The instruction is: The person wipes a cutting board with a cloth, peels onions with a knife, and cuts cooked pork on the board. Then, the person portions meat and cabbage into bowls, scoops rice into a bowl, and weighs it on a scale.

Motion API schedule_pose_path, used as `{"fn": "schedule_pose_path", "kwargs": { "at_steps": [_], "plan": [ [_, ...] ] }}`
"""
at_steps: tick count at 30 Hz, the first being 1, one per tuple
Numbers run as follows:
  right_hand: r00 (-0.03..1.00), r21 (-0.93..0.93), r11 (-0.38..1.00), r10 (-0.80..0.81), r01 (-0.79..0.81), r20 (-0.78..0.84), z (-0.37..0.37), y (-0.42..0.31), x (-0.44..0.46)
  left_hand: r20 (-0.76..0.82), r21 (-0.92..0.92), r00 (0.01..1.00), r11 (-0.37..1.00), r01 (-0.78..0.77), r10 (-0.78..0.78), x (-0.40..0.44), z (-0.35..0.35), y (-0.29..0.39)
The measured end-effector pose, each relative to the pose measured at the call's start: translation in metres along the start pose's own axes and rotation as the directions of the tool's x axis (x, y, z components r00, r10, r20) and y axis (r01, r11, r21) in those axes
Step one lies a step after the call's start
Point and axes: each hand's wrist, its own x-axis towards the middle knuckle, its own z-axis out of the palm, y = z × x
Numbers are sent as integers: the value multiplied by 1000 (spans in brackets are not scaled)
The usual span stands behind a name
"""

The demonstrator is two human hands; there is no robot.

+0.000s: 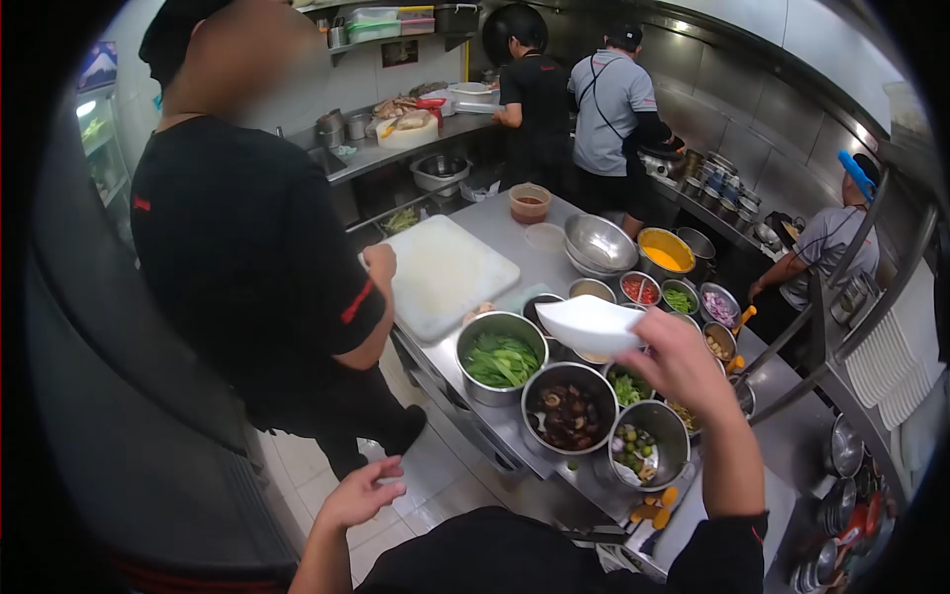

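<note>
My right hand [683,361] is closed on the edge of a white bowl [589,325], held tilted above the metal containers on the steel counter. Below and around it are a pot of leafy greens [502,358], a pot of dark mushrooms [569,408] and a pot with small green fruits [638,450]. What is inside the bowl, if anything, cannot be made out. Away from the counter, over the floor, my left hand [361,495] has its fingers apart and holds nothing.
A white cutting board [455,275] lies at the counter's left, with a person in black [247,257] beside it. Steel bowls [601,245] and a container of orange liquid [667,250] stand farther back. Several people work beyond. A metal rack [881,307] rises at right.
</note>
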Motion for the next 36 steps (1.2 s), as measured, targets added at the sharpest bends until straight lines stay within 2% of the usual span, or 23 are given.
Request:
{"fn": "schedule_pose_path", "kwargs": {
  "at_steps": [1, 6, 9, 11, 12, 15, 17, 22, 24, 26, 28, 30, 32, 34, 36],
  "plan": [
    [1000, -19, 1000, 2, -2, 1, 27, 17, 23, -27, -74, 1000, 997, 9, -11, 1, -10, -13],
    [958, -108, 959, 272, -262, 94, 153, 95, 129, -114, -173, 987, 981, 93, -114, 24, -46, -29],
    [898, -137, 904, 421, -404, 129, 213, 129, 179, -127, -129, 972, 975, 183, -199, 43, -60, -38],
    [847, -109, 859, 512, -501, 146, 249, 149, 206, -195, -32, 951, 970, 239, -241, 51, -70, -55],
    [837, -115, 846, 532, -520, 129, 265, 160, 217, -233, 23, 939, 964, 266, -254, 52, -77, -60],
    [885, -157, 874, 466, -461, -4, 317, 198, 240, -328, -126, 857, 917, 378, -398, 49, -93, -82],
    [865, -225, 841, 502, -491, -13, 348, 220, 253, -376, -240, 804, 887, 396, -461, 41, -104, -107],
    [733, -362, 729, 662, -582, 156, 386, 245, 276, -386, -487, 683, 766, 420, -620, 25, -127, -176],
    [674, -421, 686, 709, -593, 208, 389, 243, 282, -353, -517, 665, 730, 448, -658, 30, -145, -197],
    [660, -401, 677, 723, -617, 205, 387, 235, 291, -303, -514, 653, 696, 501, -694, 36, -170, -215],
    [665, -384, 677, 723, -627, 190, 372, 213, 311, -290, -505, 655, 693, 515, -698, 52, -201, -227],
    [725, -404, 707, 674, -580, 140, 362, 191, 335, -288, -490, 644, 687, 537, -709, 73, -238, -246],
    [705, -412, 694, 692, -591, 155, 344, 155, 361, -287, -465, 616, 669, 580, -733, 93, -269, -274],
    [754, -398, 743, 635, -539, 165, 324, 110, 373, -192, -126, 688, 713, 690, -700, 110, -303, -300],
    [753, -416, 735, 639, -536, 159, 304, 62, 379, -113, 100, 744, 737, 668, -659, 120, -334, -318]
  ]
}}
